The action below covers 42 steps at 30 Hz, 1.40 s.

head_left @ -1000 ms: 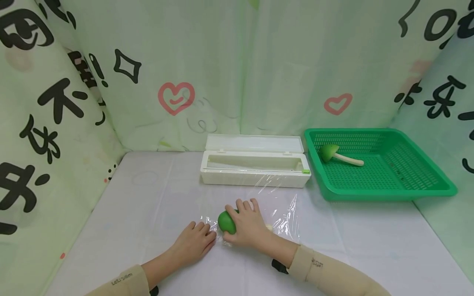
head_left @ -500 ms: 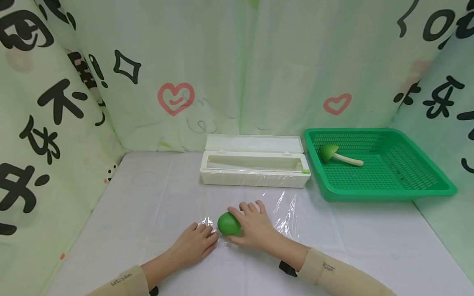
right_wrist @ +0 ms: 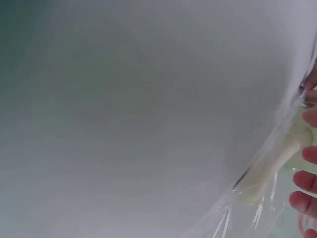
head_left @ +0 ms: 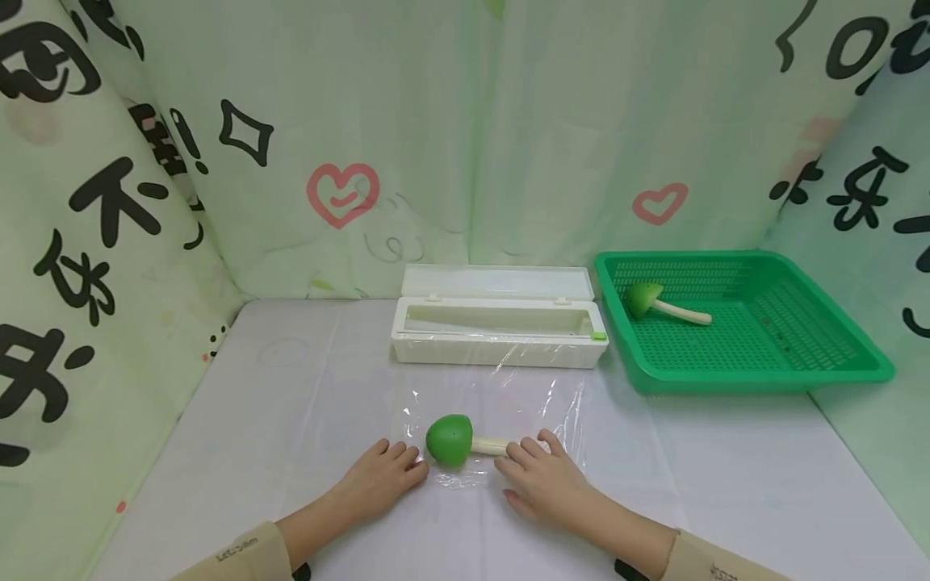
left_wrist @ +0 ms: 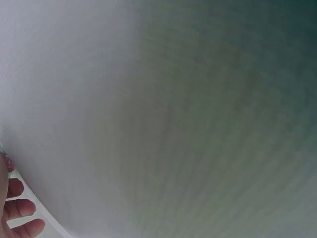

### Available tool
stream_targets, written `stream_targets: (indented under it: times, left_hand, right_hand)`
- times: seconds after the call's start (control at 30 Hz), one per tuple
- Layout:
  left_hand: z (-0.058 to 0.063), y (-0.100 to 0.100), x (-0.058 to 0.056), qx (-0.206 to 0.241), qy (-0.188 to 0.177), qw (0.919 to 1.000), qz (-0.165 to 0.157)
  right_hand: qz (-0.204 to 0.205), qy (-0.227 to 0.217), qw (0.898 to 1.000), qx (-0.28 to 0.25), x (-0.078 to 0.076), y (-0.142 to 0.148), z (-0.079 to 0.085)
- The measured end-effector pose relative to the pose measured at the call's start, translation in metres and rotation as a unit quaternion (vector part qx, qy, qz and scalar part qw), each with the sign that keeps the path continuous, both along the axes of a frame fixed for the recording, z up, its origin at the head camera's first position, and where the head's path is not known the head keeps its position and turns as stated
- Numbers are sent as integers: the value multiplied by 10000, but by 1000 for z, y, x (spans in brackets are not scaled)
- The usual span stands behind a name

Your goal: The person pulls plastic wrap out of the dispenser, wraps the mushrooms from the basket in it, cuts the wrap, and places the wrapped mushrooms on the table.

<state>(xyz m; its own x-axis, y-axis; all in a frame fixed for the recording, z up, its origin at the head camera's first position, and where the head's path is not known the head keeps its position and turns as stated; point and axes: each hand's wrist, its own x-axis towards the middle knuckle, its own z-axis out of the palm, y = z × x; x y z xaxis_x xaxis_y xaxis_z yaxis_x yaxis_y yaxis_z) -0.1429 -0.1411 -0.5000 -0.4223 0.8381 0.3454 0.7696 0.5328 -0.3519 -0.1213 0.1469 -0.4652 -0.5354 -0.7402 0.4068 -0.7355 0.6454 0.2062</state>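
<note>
The right hand [head_left: 543, 478] has been drawn back off the toy mushroom [head_left: 452, 440], fingers relaxed at its stem. The mushroom lies uncovered on the plastic wrap [head_left: 559, 411]; the flat left hand [head_left: 381, 476] pins the wrap's edge.

Bright, even light floods the head view, soft and diffuse, with barely a shadow on the white counter [head_left: 291, 387]. Only faint shade sits under the green plastic mesh basket [head_left: 835, 371] and the white oblong plastic dispenser box [head_left: 501, 347]. Small white glints flash off the clear plastic film [head_left: 567, 403] lying crinkled on the counter. That view is sharp through the middle, and the printed curtain backdrop [head_left: 109, 202] bows outward at the edges from the wide lens. Both wrist views are dim, hazy grey-green washes, badly out of focus; at their margins only blurred fingertips [left_wrist: 20, 208] and streaks of glare on film [right_wrist: 257, 213] register.
</note>
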Motion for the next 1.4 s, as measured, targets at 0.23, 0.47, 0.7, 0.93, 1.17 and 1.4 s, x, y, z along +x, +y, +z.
stream_targets:
  times: [0.23, 0.47, 0.7, 0.93, 1.17, 1.4]
  left_hand:
    - [-1, 1, -1, 204, 153, 9997, -53]
    - [5, 3, -2, 437, 352, 9982, -194]
    - [10, 2, -4, 575, 454, 9968, -309]
    - [12, 3, -10, 484, 504, 9974, -197]
    - [22, 6, -22, 657, 683, 9954, -119]
    - [31, 12, -36, 964, 905, 9912, -77]
  right_hand:
    - [-7, -76, 9997, 221, 5, 22, -10]
    - [34, 324, 9993, 183, -3, 26, -11]
    - [91, 158, 9991, -373, -8, 27, -2]
    - [-94, -75, 9977, -664, -16, 27, 10]
    - [-248, -325, 9966, -711, -26, 29, 14]
    - [-612, -448, 9946, -709, -36, 32, 15]
